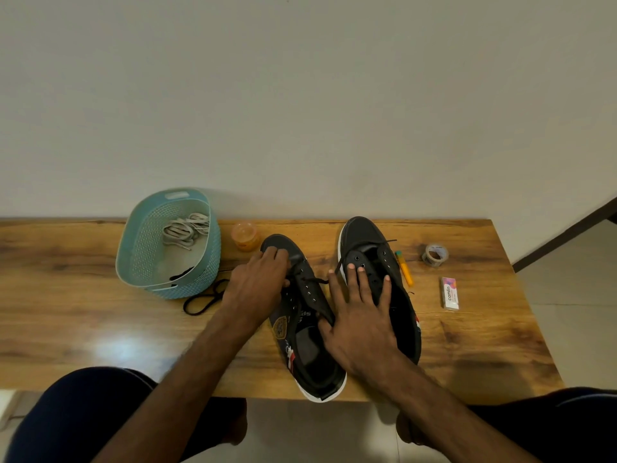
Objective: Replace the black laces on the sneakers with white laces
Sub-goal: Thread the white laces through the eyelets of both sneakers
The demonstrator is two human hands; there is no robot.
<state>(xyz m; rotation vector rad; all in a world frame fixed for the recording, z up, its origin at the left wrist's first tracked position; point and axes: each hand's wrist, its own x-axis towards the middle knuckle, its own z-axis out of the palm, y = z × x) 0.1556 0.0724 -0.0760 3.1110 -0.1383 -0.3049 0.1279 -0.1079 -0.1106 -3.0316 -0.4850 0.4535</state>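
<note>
my left hand [257, 279] is on the front of the left sneaker [310, 355]. its fingers curl over the toe, so it holds the shoe there. its thumb sits down by the black lace [310, 280] that runs across the holes. i cannot tell if the thumb pinches that lace.

my right hand [360, 322] lies flat on the right sneaker [374, 235]. its fingers are wide and straight, and the tips are by the lace holes. its thumb touches the side of the left sneaker. a bit of a second black lace [339, 264] hangs out just past my first finger.

both shoes stand side by side on the counter [66, 295], toes pointing away from me.

left of my left hand, a loose black lace [203, 297] lies right beside the blue basket [207, 262]. the white laces [187, 230] are in a heap inside that basket.

just past my left hand is a small orange jar [245, 235].

right of my right hand, a yellow pen [405, 272] lies next to the right sneaker. farther right are a tape roll [435, 254] and a little white box [450, 293].
</note>
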